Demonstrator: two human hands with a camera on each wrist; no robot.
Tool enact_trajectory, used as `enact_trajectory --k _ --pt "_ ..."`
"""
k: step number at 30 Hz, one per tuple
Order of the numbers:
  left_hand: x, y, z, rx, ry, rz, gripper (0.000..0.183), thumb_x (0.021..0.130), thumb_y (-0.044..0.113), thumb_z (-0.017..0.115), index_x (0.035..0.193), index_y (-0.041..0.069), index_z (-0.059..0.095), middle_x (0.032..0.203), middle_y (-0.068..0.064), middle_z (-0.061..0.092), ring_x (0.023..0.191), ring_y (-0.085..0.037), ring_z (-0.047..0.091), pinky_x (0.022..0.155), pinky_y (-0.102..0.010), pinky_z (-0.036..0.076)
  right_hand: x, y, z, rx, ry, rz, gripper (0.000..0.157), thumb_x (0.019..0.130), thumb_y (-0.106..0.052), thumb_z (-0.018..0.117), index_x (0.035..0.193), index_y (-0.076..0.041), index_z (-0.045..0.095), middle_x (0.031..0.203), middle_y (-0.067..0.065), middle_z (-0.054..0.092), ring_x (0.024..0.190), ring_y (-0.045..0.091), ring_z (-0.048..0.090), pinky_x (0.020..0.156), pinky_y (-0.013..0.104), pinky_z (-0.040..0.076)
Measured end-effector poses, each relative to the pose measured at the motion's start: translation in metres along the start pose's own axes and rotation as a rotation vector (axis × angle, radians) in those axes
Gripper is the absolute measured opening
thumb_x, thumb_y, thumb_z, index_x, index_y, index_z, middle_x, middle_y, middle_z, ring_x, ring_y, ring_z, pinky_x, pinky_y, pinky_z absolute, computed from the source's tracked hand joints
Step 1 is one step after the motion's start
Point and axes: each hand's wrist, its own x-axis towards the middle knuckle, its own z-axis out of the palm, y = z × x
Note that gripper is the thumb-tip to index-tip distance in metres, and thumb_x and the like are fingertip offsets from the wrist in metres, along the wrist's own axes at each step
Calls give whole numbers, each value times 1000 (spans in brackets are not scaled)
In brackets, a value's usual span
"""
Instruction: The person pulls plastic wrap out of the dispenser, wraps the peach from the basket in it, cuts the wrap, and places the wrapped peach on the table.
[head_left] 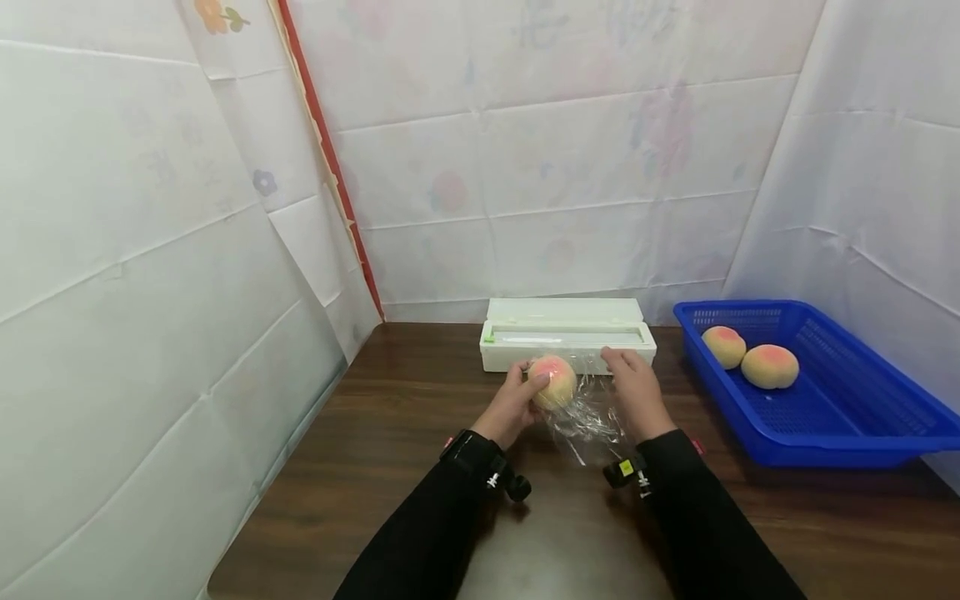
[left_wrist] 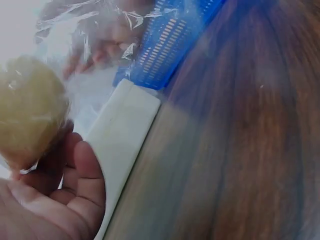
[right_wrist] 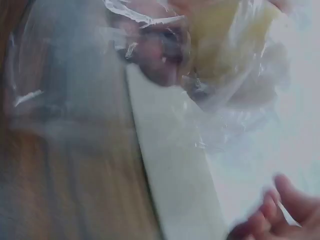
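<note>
A peach (head_left: 552, 382) with a pink top and yellowish sides is held in my left hand (head_left: 517, 400), the thumb in front of it. Clear plastic film (head_left: 588, 419) clings about the peach and hangs crumpled to its right. Beside the loose film is my right hand (head_left: 633, 387), its fingers loosely bent. In the right wrist view, that hand (right_wrist: 275, 215) shows at lower right, apart from the wrinkled film (right_wrist: 225, 125). The left wrist view has the peach (left_wrist: 31, 107) resting at the left fingers, film across its right side.
Behind the hands stands a white cling film box (head_left: 567, 337), lid raised. To the right, a blue plastic basket (head_left: 862, 444) holds two peaches (head_left: 750, 358). The brown wooden table (head_left: 360, 483) is bordered by white sheet walls (head_left: 555, 167) at left, back and right.
</note>
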Motion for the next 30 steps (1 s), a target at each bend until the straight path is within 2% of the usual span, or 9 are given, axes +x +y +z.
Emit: enact_trajectory --k 3,5,10,16,20,23,26,28,30 --pt "-2 2 0 3 -31 9 60 106 36 60 154 14 30 123 -9 59 93 -17 65 76 -31 56 -2 2 -3 181 -144 83 54 113 -48 45 136 0 54 102 -3 59 89 12 56 82 31 44" --pt "-2 5 -1 6 -29 21 62 105 35 62 154 14 30 124 -9 59 95 -17 66 77 -31 56 -3 1 -2 243 -239 88 49 114 -43 45 138 -2 52 97 -7 60 89 10 57 80 29 44" --pt "-2 7 -4 38 -23 22 68 102 33 67 157 16 30 131 -13 62 101 -17 67 80 -31 57 -8 -3 7 303 -272 36 40 112 -26 52 144 -1 56 84 -6 59 72 10 53 62 27 43" --pt "1 1 -5 69 -22 19 69 101 34 70 155 16 32 138 -15 62 105 -18 68 83 -32 58 -13 3 15 224 -313 -43 47 110 -17 58 154 -3 52 83 -2 57 65 10 51 59 27 46" --pt "-2 1 -4 74 -14 25 76 100 34 72 158 15 28 140 -19 62 104 -18 68 86 -32 58 -16 9 18 77 -306 -168 47 107 -11 61 153 -6 55 85 5 57 63 12 54 58 29 49" --pt "-4 2 -3 66 -55 28 74 103 33 70 160 13 27 146 -19 58 111 -18 66 91 -31 56 -20 11 22 -29 -296 -219 46 106 -10 62 152 -13 59 81 8 57 61 14 55 57 31 52" --pt "-5 1 -1 88 -98 53 69 105 32 66 160 11 29 149 -15 54 119 -17 63 95 -28 55 -23 9 25 -93 -311 -231 45 106 -15 65 151 -19 61 76 6 59 59 15 57 58 32 55" --pt "-5 1 1 101 -106 78 68 105 33 67 159 10 33 147 -13 55 120 -16 63 97 -27 55 -24 6 24 -73 -315 -219 45 107 -19 65 151 -16 61 79 3 63 58 14 58 58 33 56" --pt "-5 0 4 111 -88 99 67 103 33 69 157 9 37 141 -11 59 116 -15 65 95 -26 55 -24 4 22 -26 -239 -181 39 107 -20 64 146 -13 66 74 2 62 56 14 57 57 32 55"
